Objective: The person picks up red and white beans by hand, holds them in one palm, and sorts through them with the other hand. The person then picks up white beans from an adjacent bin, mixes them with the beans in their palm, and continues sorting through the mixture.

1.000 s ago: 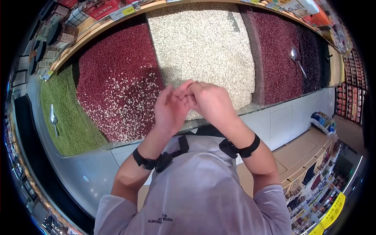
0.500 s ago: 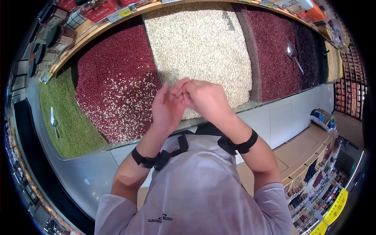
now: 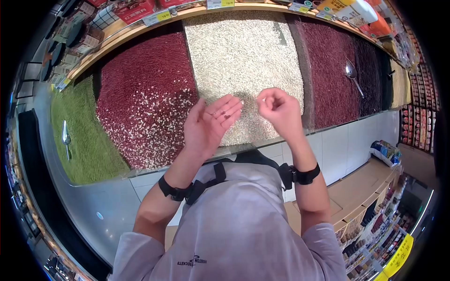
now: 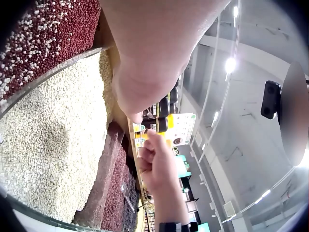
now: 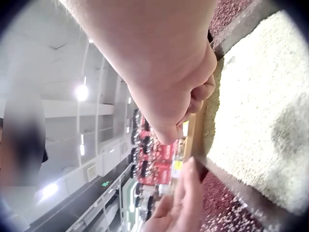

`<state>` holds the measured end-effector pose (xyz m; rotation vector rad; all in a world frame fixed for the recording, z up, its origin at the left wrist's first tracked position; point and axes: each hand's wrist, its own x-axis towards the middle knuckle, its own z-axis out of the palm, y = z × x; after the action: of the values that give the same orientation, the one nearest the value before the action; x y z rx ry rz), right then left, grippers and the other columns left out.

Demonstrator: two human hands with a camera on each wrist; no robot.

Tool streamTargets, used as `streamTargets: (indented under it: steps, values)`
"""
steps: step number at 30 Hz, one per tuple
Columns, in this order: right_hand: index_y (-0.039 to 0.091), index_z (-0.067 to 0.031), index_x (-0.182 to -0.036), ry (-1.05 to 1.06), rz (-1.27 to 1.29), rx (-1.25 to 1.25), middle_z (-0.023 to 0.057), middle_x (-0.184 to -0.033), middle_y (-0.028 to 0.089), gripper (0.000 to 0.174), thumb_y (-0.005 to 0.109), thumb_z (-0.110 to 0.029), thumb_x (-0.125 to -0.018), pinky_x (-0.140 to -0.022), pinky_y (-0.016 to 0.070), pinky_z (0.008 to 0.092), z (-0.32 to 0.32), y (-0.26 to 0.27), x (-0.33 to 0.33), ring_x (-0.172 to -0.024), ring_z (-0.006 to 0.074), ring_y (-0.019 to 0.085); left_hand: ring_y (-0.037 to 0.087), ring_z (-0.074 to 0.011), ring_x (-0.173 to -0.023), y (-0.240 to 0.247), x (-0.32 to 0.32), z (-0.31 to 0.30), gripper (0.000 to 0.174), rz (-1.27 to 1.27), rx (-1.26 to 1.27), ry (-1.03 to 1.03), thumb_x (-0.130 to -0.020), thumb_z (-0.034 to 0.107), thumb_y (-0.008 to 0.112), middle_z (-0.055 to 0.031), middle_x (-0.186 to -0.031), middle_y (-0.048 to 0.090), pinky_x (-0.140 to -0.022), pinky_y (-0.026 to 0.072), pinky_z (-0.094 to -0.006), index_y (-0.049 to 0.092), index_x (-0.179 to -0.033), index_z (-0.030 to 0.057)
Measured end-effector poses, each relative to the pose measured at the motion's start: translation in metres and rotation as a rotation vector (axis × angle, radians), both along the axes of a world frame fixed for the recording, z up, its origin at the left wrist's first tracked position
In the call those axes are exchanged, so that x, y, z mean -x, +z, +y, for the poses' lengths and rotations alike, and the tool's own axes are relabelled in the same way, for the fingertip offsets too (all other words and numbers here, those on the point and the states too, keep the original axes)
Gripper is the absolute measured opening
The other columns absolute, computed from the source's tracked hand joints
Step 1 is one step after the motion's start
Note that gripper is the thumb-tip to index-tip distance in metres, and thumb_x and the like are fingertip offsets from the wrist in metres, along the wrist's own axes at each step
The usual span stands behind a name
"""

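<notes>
Palm up, my left hand (image 3: 205, 129) is over the border between the red beans (image 3: 145, 56) and the white grains (image 3: 243, 51). A few small red beans (image 3: 225, 115) lie on its straightened fingers. By its fingertips shows a pale speck (image 3: 242, 102). My right hand (image 3: 282, 112) is apart from it, to the right above the white grains, its fingers curled and its thumb close to the index finger. No thing shows between them in the head view. In the left wrist view the right hand (image 4: 157, 164) appears curled too; the left palm is hidden there.
White grains are scattered over the near part of the red beans. At far left, a metal scoop (image 3: 65, 138) lies on green beans (image 3: 86, 145). Another scoop (image 3: 354, 77) rests on dark red grains (image 3: 326, 70). A wooden shelf edge (image 3: 197, 11) bounds the back; a clear rim runs along the front.
My hands were together, the right fingers at the left palm. Now the right hand has moved away to the right, and the left palm is uncovered, showing the red beans.
</notes>
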<state>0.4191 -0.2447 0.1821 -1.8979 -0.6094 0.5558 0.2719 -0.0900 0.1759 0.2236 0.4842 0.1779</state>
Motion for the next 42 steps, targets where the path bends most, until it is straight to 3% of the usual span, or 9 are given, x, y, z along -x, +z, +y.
streamTargets:
  steps: [4, 6, 12, 19, 25, 28, 37, 40, 42]
  values:
    - [0.072, -0.0093, -0.09, -0.013, -0.223, 0.322, 0.0039, -0.063, 0.059, 0.011, 0.072, -0.019, -0.084, -0.053, 0.046, 0.0284, -0.015, -0.034, -0.022, -0.055, 0.0125, 0.056, 0.042, -0.0425, -0.138, 0.0, -0.001, -0.001, 0.066, 0.022, 0.0, -0.001, -0.106, 0.038, 0.031, -0.036, -0.144, 0.043, -0.119, 0.0321, -0.0479, 0.04, -0.138, -0.0191]
    - [0.072, -0.0101, -0.09, 0.153, -0.525, 0.497, 0.0051, -0.069, 0.063, 0.01, 0.072, -0.018, -0.083, -0.055, 0.0494, 0.0308, -0.018, -0.041, -0.022, -0.059, 0.0172, 0.062, 0.042, -0.0424, -0.138, -0.001, 0.0, 0.0, 0.066, 0.018, -0.011, -0.016, -0.106, 0.038, 0.031, -0.0361, -0.143, 0.043, -0.119, 0.0322, -0.0477, 0.04, -0.137, -0.0191]
    - [0.07, -0.0128, -0.086, 0.066, -0.493, 0.116, 0.0043, -0.078, 0.065, 0.009, 0.074, -0.02, -0.082, -0.06, 0.0527, 0.0338, 0.008, 0.009, 0.018, -0.067, 0.0226, 0.066, 0.047, -0.0377, -0.135, -0.004, -0.002, 0.001, 0.066, 0.034, -0.051, -0.061, -0.106, 0.04, 0.03, -0.0315, -0.141, 0.048, -0.118, 0.0338, -0.0454, 0.043, -0.137, -0.0168]
    - [0.068, -0.0141, -0.082, 0.228, -0.62, 0.052, 0.0033, -0.077, 0.064, 0.011, 0.076, -0.022, -0.079, -0.061, 0.0537, 0.0331, 0.041, 0.009, 0.045, -0.071, 0.022, 0.066, 0.054, -0.0247, -0.113, -0.009, -0.004, -0.002, 0.066, -0.03, -0.059, -0.114, -0.107, 0.047, 0.027, -0.0169, -0.127, 0.058, -0.106, 0.0384, -0.0381, 0.048, -0.137, -0.009]
    - [0.071, -0.0137, -0.083, 0.17, -0.75, 0.102, 0.0021, -0.073, 0.065, 0.013, 0.081, -0.02, -0.077, -0.055, 0.052, 0.031, 0.048, 0.0, 0.053, -0.063, 0.0189, 0.065, 0.051, -0.0244, -0.12, -0.004, -0.004, 0.001, 0.069, -0.036, -0.068, -0.106, -0.107, 0.048, 0.024, -0.0179, -0.134, 0.055, -0.109, 0.036, -0.0378, 0.043, -0.141, -0.0091]
    - [0.068, -0.0129, -0.081, 0.135, -0.7, 0.122, 0.0034, -0.077, 0.065, 0.011, 0.076, -0.021, -0.079, -0.061, 0.0542, 0.034, 0.053, 0.0, 0.056, -0.072, 0.0223, 0.066, 0.046, -0.0296, -0.135, -0.008, -0.005, 0.004, 0.071, -0.033, -0.108, -0.085, -0.106, 0.049, 0.022, -0.022, -0.144, 0.05, -0.117, 0.0314, -0.0421, 0.04, -0.145, -0.008]
    - [0.064, -0.0122, -0.077, 0.178, -0.663, 0.029, 0.0031, -0.072, 0.06, 0.012, 0.076, -0.012, -0.075, -0.058, 0.0523, 0.0328, 0.057, -0.002, 0.053, -0.064, 0.0219, 0.062, 0.047, -0.0291, -0.135, -0.016, -0.004, 0.008, 0.073, -0.069, -0.154, -0.098, -0.105, 0.051, 0.025, -0.0226, -0.145, 0.049, -0.116, 0.0325, -0.0422, 0.041, -0.145, -0.0072]
    - [0.067, -0.0111, -0.082, 0.18, -0.501, -0.054, 0.0013, -0.069, 0.056, 0.012, 0.076, -0.007, -0.076, -0.054, 0.0473, 0.0279, 0.051, 0.004, 0.051, -0.058, 0.0151, 0.057, 0.048, -0.0306, -0.134, -0.005, -0.004, 0.006, 0.075, -0.054, -0.131, -0.09, -0.104, 0.053, 0.026, -0.024, -0.145, 0.048, -0.115, 0.034, -0.0427, 0.041, -0.145, -0.0083]
    - [0.07, -0.0094, -0.089, 0.17, -0.051, -0.129, -0.003, -0.066, 0.052, 0.014, 0.076, -0.003, -0.079, -0.053, 0.0404, 0.0224, 0.04, 0.015, 0.046, -0.057, 0.0058, 0.049, 0.047, -0.0312, -0.135, -0.006, -0.003, 0.007, 0.073, -0.094, -0.087, -0.076, -0.105, 0.051, 0.027, -0.0256, -0.144, 0.048, -0.116, 0.0329, -0.0425, 0.042, -0.143, -0.0092]
